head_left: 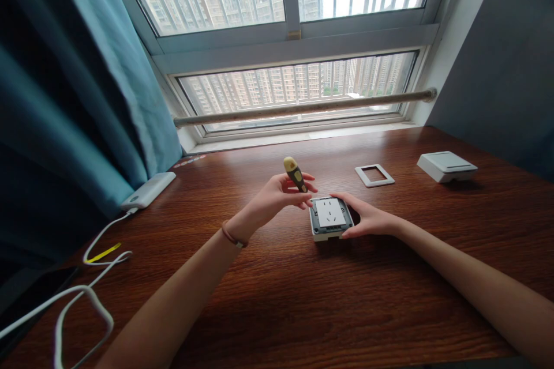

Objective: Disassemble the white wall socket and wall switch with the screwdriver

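Note:
My left hand [289, 191] is closed around a screwdriver [295, 174] with a yellow and dark handle. The handle leans up and to the left, while its lower end points at the left side of a wall socket [331, 212]. Whether the tip touches a screw is too small to tell. The socket lies face up on the table, its white slotted centre set in a grey frame on a white box. From the right, my right hand [361, 214] grips the socket's edge, fingers at the far side and thumb at the near side.
Behind the socket lies a white cover frame [374, 175]. A white switch box [447, 166] sits farther right on the wooden table [268, 300]. At left are a white power strip [149, 191], its looping cable [93, 294] and a yellow strip [104, 253], beside a blue curtain [142, 127].

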A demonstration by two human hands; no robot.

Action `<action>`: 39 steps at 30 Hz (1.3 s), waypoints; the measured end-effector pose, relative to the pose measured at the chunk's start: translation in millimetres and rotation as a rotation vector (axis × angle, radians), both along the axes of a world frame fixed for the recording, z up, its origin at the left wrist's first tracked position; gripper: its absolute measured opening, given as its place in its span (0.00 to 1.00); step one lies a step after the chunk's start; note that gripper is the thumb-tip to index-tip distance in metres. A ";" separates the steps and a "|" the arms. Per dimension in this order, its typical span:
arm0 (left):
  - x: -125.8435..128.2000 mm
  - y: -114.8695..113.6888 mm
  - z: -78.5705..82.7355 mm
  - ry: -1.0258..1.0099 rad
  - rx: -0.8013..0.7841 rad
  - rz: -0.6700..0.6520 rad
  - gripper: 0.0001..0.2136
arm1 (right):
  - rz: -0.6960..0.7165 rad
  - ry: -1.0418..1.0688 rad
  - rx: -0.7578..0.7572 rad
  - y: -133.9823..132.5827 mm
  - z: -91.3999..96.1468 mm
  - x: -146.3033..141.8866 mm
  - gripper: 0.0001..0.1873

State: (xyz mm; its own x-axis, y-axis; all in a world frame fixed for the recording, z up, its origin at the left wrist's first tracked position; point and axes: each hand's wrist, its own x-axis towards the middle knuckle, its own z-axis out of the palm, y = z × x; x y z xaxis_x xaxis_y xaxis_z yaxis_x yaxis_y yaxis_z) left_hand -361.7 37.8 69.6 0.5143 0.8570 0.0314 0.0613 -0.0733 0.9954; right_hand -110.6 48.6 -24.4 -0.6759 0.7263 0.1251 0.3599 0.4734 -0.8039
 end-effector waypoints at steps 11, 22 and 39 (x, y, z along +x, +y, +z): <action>2.7 4.0 -15.7 0.304 0.430 0.295 0.15 | -0.010 0.000 0.000 -0.6 -0.3 0.2 0.50; -0.4 2.2 -2.7 -0.012 0.016 0.032 0.16 | 0.002 0.007 0.004 0.2 -0.6 0.1 0.49; -9.2 23.3 -17.5 -0.022 -0.265 0.294 0.07 | 0.003 -0.003 0.023 -0.5 0.6 -0.1 0.49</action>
State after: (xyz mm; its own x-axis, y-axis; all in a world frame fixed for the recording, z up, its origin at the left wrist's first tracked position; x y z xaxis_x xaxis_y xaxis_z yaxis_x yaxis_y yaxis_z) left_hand -370.8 61.1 52.1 0.2473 0.9475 -0.2025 0.0203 0.2039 0.9788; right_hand -110.7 48.0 -23.8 -0.6787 0.7211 0.1395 0.3611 0.4930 -0.7916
